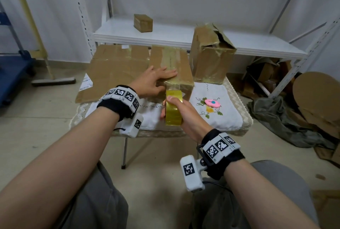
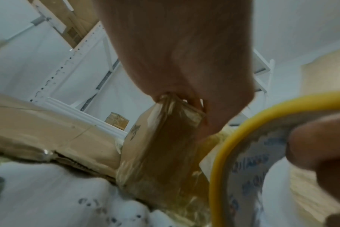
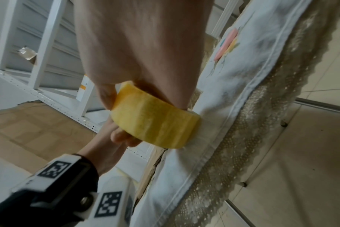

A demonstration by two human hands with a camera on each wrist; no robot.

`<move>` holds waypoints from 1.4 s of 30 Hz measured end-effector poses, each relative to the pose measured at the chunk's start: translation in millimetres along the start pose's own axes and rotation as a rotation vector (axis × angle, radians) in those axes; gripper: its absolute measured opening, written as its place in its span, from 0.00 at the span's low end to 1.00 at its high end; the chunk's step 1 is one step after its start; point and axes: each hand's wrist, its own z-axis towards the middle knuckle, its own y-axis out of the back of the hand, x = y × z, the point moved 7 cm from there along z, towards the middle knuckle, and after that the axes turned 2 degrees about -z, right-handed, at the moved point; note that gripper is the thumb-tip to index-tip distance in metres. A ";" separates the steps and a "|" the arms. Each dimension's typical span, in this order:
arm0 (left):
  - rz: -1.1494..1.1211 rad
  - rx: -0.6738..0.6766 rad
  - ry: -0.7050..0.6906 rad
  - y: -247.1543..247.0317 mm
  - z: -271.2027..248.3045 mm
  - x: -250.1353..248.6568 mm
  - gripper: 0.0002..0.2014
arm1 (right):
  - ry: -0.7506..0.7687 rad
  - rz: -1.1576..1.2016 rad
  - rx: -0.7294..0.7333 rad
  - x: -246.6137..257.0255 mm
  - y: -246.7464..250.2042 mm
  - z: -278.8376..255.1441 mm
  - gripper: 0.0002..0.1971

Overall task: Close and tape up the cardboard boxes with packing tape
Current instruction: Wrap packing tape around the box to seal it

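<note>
1. we are pressing our left hand flat, fingers straight, on the cardboard box on the table.
2. our right hand is gripping the yellow tape roll just before the box — the left wrist view alone is showing the roll's printed core.

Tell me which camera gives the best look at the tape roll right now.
The right wrist view: the yellow tape roll fills mid-frame, its outer face sharp, gripped by the right hand. The head view shows the roll smaller, with a strip running up to the box. The left wrist view catches only its blurred rim.
</note>
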 end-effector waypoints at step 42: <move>0.047 0.225 0.096 -9.1 -17.4 -16.7 0.63 | 0.585 -0.913 -0.149 95.8 67.3 15.5 0.18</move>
